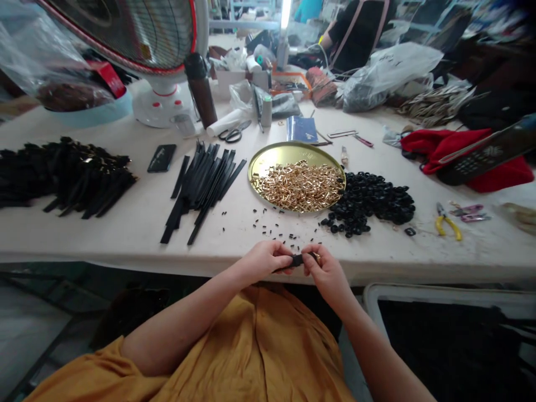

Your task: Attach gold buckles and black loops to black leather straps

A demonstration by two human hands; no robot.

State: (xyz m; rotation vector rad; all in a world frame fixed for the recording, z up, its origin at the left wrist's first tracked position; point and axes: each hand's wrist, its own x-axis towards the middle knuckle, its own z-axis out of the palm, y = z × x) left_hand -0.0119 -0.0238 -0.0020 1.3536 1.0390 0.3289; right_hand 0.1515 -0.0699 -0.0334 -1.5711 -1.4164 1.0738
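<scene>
At the table's front edge, both hands pinch one short black strap (297, 261). My left hand (268, 261) is closed on its left end. My right hand (321, 265) grips the right end, where a bit of gold metal shows between the fingers; its shape is mostly hidden. Just beyond the hands lie small black bits (291, 237) scattered on the cloth. Behind them a round gold tray (268, 153) bears a heap of gold metal buckle pieces (301, 184). Black loops (372, 201) are piled against the tray's right side. Flat black strips (201, 190) lie to its left.
A pile of black straps with gold fittings (84, 173) lies far left, near a phone-like black slab (161, 158). A fan (161, 103), bottle (201, 92) and scissors (235, 133) stand or lie behind. Yellow-handled pliers (447, 225) lie right. A white-rimmed bin (372, 296) is below right.
</scene>
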